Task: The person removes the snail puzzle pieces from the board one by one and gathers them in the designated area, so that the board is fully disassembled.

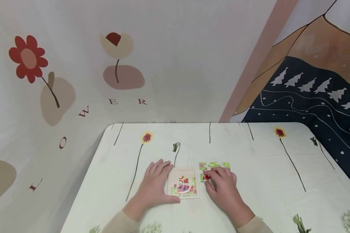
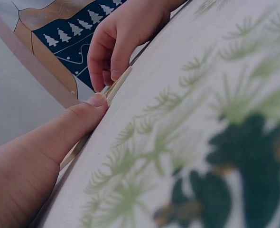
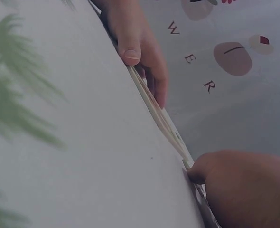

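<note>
A square wooden puzzle board (image 1: 183,172) lies on the table, its lower part filled with colourful pieces. My left hand (image 1: 154,186) holds the board from its left side, thumb along the near edge and fingertips at the far left corner. In the left wrist view that thumb (image 2: 85,111) presses at the board's edge. Beside the board, several loose green puzzle pieces (image 1: 214,164) lie grouped together. My right hand (image 1: 224,185) is over them, fingers bent, pinching a piece with red on it (image 1: 206,177). The palm hides part of the group.
A white tablecloth (image 1: 250,158) printed with flowers and stems covers the table. Behind stands a pale curtain (image 1: 178,64) with flower shapes and letters. A dark cloth (image 1: 303,97) with white trees hangs at the right, past the table's edge.
</note>
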`<state>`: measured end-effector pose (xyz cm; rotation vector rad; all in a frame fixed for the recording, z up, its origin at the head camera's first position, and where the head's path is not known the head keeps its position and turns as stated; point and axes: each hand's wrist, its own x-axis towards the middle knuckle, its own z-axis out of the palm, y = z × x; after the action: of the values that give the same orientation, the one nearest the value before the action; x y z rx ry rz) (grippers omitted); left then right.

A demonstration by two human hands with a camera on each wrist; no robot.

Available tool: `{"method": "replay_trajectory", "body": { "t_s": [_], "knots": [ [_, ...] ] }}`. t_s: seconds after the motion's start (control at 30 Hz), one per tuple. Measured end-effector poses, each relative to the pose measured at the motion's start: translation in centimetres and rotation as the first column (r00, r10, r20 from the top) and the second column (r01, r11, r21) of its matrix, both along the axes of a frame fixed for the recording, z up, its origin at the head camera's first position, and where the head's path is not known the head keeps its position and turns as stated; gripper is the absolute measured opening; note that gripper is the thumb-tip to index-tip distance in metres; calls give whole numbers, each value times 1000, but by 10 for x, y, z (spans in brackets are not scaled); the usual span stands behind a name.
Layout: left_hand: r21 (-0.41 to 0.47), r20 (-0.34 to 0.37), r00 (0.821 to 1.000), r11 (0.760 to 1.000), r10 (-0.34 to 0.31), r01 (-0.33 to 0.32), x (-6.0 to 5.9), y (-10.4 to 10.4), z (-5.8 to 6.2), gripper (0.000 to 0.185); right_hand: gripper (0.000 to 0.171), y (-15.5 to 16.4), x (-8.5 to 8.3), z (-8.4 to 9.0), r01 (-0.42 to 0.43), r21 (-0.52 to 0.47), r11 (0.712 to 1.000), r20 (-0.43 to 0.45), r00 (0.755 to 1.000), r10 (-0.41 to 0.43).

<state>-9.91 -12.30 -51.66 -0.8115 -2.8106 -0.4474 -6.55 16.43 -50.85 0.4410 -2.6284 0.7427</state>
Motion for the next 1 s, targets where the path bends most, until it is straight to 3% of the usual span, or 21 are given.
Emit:
{"method": "replay_trajectory", "body": {
  "t_s": [0.37,0.77,1.0],
  "knots": [
    [10,9,1000,1000,2,-2,0,0,0,122,32,-9,-2,3,-15,-63,998,-15,1000,14],
    [8,4,1000,1000,-7,7,2,-1,5,121,34,-33,-1,2,-47,-28,998,9,999,48],
    [6,20,1000,1000,-11,11,1,-1,4,120,48,-54,0,6,-83,4,997,18,996,83]
  ]
}}
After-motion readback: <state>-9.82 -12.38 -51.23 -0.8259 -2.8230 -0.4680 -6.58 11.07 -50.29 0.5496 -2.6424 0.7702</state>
